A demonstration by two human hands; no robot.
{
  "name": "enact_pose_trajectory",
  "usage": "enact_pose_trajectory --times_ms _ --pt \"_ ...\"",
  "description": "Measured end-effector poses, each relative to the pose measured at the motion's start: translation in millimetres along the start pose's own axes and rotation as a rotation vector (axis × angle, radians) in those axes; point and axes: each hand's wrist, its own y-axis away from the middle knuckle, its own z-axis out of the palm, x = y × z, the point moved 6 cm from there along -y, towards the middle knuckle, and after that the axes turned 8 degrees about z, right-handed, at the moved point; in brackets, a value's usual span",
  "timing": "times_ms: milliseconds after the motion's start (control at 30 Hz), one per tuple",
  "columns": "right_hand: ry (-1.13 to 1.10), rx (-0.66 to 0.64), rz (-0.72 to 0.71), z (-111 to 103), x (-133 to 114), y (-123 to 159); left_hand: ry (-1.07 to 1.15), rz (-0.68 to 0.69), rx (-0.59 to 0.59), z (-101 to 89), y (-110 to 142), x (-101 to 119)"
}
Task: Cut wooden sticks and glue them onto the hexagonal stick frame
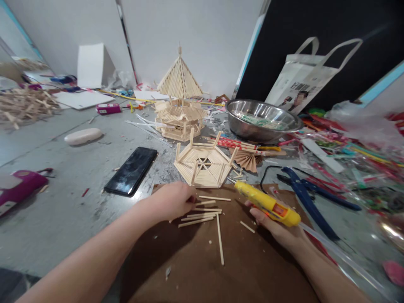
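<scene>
Over the brown board, two hands among loose wooden sticks.
The right hand grips a yellow glue gun; the left hand bends its fingers at the sticks, but I cannot tell if it holds one. Stick frame stands just beyond, between phone and blue pliers, metal bowl behind.

A scuffed grey surface is carrying a black phone, a white case, a metal bowl and a brown board; loose wooden sticks are lying on the board.
</scene>
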Motion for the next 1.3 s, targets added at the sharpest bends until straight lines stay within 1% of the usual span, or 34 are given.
enact_pose_trajectory --times_ms 100,167,200,233,300,367,467,533,633,867,1167,1300 --pt "0.012 -0.012 -0.004 1.0 3.4 -1.0 0.147 -0.016 -0.026 -18.6 10.7 -12.3" --pt "0.033 -0.027 -0.007 1.7 7.2 -2.3 0.24 -0.094 0.015 -29.9 16.8 -27.6" --pt "0.043 -0.031 -0.01 1.7 8.8 -2.8 0.329 -0.17 0.016 -30.8 19.1 -37.3" --pt "0.054 -0.038 -0.013 1.9 9.7 -3.3 0.435 -0.258 0.031 -30.0 20.8 -47.3" --pt "0.065 -0.039 -0.022 1.6 9.0 -3.5 0.644 -0.357 0.118 -26.2 19.7 -61.8" --pt "0.065 -0.034 -0.034 1.3 5.8 -3.1 0.815 -0.398 0.199 -18.9 14.3 -70.5" --pt "0.048 -0.006 -0.051 -0.2 0.1 -2.1 0.984 -0.414 0.222 -5.1 4.2 -73.9" --pt "0.043 0.002 -0.063 -0.7 -2.0 -1.8 1.059 -0.437 0.254 0.3 0.2 -74.8" --pt "0.05 -0.014 -0.068 -0.5 -1.6 -2.0 1.127 -0.464 0.273 5.3 -2.9 -74.7" --pt "0.018 -0.022 -0.062 0.2 0.2 -2.6 1.158 -0.486 0.282 11.1 -7.7 -73.6" --pt "0.021 -0.029 -0.06 1.3 1.0 -4.2 1.256 -0.462 0.284 12.8 -14.9 -74.7" --pt "0.024 -0.025 -0.063 1.2 0.0 -3.9 1.263 -0.456 0.276 13.1 -16.3 -74.2"
